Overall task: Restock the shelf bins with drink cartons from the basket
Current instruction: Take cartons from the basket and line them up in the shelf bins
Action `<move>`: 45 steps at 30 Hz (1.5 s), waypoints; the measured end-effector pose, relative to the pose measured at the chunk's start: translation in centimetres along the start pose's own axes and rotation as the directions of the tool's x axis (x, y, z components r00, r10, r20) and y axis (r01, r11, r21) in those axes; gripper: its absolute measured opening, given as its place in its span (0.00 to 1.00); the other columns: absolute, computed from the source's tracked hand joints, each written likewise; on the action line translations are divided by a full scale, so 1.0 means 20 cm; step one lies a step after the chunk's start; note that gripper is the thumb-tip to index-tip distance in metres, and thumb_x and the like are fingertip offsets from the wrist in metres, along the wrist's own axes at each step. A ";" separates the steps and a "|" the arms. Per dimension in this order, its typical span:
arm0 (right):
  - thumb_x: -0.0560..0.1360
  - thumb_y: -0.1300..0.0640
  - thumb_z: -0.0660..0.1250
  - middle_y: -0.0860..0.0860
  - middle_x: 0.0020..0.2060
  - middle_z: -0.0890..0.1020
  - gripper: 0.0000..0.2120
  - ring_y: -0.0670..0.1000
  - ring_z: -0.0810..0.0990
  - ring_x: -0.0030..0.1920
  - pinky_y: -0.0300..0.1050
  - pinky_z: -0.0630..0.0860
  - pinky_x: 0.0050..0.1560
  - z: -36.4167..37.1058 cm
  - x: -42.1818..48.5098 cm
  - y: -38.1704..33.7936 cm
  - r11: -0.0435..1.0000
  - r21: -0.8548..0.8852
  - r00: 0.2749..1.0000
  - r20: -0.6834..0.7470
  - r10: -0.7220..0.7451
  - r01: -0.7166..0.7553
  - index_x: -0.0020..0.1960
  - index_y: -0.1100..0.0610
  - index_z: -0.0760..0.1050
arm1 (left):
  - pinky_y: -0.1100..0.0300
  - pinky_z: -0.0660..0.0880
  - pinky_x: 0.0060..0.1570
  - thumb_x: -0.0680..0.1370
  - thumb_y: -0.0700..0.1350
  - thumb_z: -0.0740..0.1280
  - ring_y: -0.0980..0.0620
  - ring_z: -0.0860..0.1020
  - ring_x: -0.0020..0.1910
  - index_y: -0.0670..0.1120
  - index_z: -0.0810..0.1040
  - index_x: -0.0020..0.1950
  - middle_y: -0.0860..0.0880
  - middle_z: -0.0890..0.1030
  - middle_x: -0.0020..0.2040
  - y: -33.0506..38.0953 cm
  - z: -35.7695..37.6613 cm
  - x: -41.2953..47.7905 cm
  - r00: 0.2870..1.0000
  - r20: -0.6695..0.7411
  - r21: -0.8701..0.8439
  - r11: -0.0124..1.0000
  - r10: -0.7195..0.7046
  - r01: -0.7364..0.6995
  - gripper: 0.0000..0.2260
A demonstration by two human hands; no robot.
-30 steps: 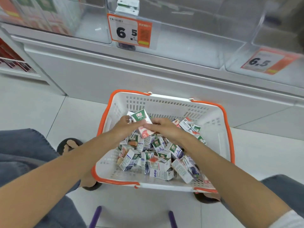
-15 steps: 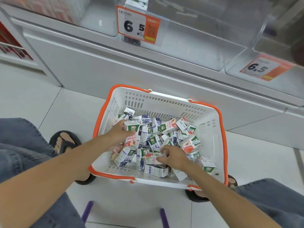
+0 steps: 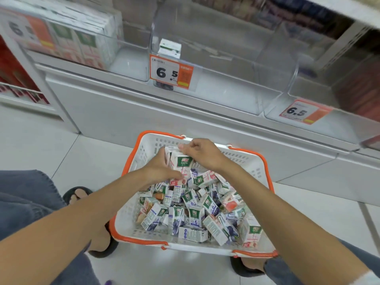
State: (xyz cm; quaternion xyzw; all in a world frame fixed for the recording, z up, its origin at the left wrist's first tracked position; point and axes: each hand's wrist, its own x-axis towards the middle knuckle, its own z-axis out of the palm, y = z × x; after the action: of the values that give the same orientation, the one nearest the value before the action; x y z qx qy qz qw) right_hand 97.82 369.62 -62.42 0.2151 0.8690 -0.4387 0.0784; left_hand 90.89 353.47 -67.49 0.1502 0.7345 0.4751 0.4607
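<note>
A white basket with an orange rim (image 3: 127, 221) sits on the floor, holding several small drink cartons (image 3: 193, 214). Above its far end, my left hand (image 3: 162, 171) grips a small stack of upright cartons (image 3: 182, 163) from the left side. My right hand (image 3: 200, 153) curls over the top of the same stack. Above stands a clear shelf bin (image 3: 226, 64) with one carton (image 3: 169, 48) at its left front. The bin to the left (image 3: 131, 62) holds a row of upright cartons (image 3: 86, 44).
Price tags reading 6.5 hang on the middle bin (image 3: 171, 72) and the right bin (image 3: 304, 112). The white shelf base (image 3: 144, 112) runs behind the basket. My knees and sandalled feet (image 3: 77, 195) flank the basket on the tiled floor.
Both hands rose from the carton pile to the basket's far end, now holding a stack of cartons together. The view tilted up toward the shelf bins.
</note>
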 end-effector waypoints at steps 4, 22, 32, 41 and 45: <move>0.71 0.48 0.74 0.47 0.67 0.69 0.38 0.43 0.74 0.58 0.38 0.73 0.55 -0.08 0.00 -0.20 0.994 0.100 0.962 0.264 -0.068 0.043 0.75 0.43 0.59 | 0.56 0.81 0.46 0.64 0.35 0.78 0.58 0.82 0.48 0.54 0.67 0.62 0.50 0.80 0.52 0.14 -0.18 -0.07 0.992 0.019 -0.072 0.989 0.129 -0.127 0.33; 0.62 0.50 0.79 0.52 0.52 0.71 0.31 0.47 0.70 0.47 0.31 0.66 0.41 -0.22 0.74 -1.38 0.856 -0.271 0.718 -0.466 -0.517 0.440 0.59 0.56 0.71 | 0.51 0.63 0.71 0.63 0.55 0.80 0.47 0.63 0.73 0.52 0.60 0.77 0.48 0.66 0.74 0.74 -1.33 -0.05 0.585 -0.358 0.772 0.583 0.727 -0.252 0.47; 0.65 0.45 0.78 0.49 0.55 0.79 0.25 0.50 0.79 0.55 0.40 0.75 0.44 -0.31 1.50 -1.48 0.941 -0.290 0.904 -0.332 -0.269 0.174 0.56 0.56 0.76 | 0.47 0.65 0.68 0.57 0.82 0.53 0.48 0.68 0.70 0.48 0.52 0.78 0.48 0.69 0.73 0.80 -1.60 0.17 0.644 -0.189 0.979 0.196 0.742 0.061 0.58; 0.76 0.52 0.69 0.51 0.55 0.83 0.13 0.51 0.81 0.56 0.46 0.82 0.44 -0.33 1.73 -1.44 0.986 0.164 0.974 0.223 -0.023 -0.014 0.60 0.51 0.78 | 0.52 0.61 0.71 0.56 0.83 0.46 0.51 0.65 0.73 0.47 0.51 0.79 0.50 0.66 0.75 0.78 -1.61 0.20 0.606 -0.159 0.985 0.165 0.779 0.045 0.59; 0.78 0.50 0.67 0.51 0.66 0.76 0.25 0.49 0.77 0.62 0.46 0.82 0.43 -0.24 1.72 -1.43 0.992 0.119 0.986 0.156 -0.050 0.032 0.72 0.53 0.66 | 0.52 0.61 0.71 0.55 0.83 0.46 0.51 0.64 0.74 0.47 0.50 0.79 0.51 0.65 0.75 0.78 -1.60 0.20 0.619 -0.166 0.982 0.185 0.768 0.034 0.61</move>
State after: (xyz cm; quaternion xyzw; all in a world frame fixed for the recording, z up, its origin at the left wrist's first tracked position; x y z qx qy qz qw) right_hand 54.64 369.02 -49.79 0.1658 0.8373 -0.5056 0.1258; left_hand 59.12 346.03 -52.64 0.4022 0.8999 0.0757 -0.1506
